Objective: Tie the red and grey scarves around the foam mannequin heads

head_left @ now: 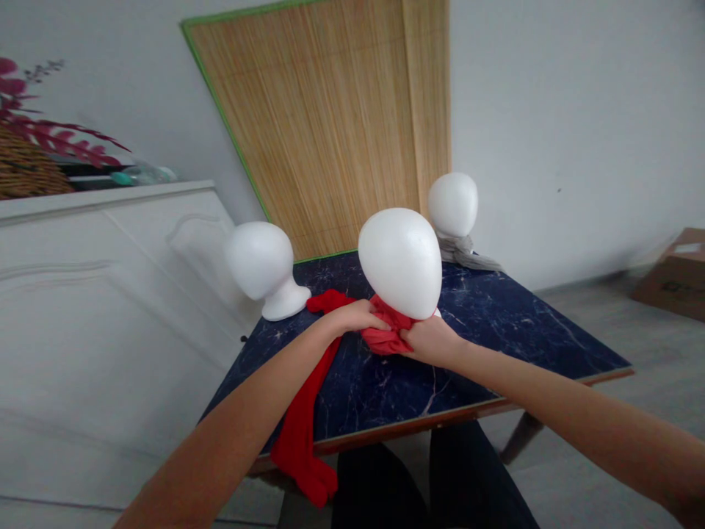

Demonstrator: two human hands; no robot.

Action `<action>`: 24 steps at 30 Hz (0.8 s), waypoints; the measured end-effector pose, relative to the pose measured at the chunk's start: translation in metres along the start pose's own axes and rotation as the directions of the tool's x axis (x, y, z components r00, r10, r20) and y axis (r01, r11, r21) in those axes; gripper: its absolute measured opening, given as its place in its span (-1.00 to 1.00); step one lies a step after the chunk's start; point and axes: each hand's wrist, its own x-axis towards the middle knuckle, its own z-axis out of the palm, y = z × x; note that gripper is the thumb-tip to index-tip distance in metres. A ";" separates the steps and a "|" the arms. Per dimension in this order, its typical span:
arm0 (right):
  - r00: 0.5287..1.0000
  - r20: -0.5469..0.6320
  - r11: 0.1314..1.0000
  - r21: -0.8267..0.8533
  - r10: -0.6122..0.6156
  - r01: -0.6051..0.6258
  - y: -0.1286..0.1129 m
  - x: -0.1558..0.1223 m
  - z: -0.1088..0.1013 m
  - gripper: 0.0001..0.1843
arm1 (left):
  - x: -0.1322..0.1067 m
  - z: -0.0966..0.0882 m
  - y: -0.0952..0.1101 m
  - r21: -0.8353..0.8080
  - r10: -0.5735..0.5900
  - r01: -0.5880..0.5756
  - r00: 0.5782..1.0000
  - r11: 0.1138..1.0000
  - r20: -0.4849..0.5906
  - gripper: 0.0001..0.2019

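A white foam mannequin head (401,261) stands near the middle of the dark blue marble-patterned table (496,330). A red scarf (300,433) is bunched round its neck and trails off the table's front edge. My left hand (355,317) grips the red cloth on the left of the neck, fingers closed. On the right of the neck, my right hand (432,340) is closed on the same scarf.
A second bare white foam head (263,266) stands at the table's left. A third foam head (452,206) at the back wears a grey scarf (468,255). A bamboo mat (341,125) leans on the wall. White cabinet (82,294) left, cardboard box (675,275) right.
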 end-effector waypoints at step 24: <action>0.947 0.116 0.945 0.104 0.298 -0.310 -0.028 0.012 0.006 -0.66 | -0.039 0.067 -0.006 -0.010 0.083 -0.097 0.891 0.995 -0.446 -0.78</action>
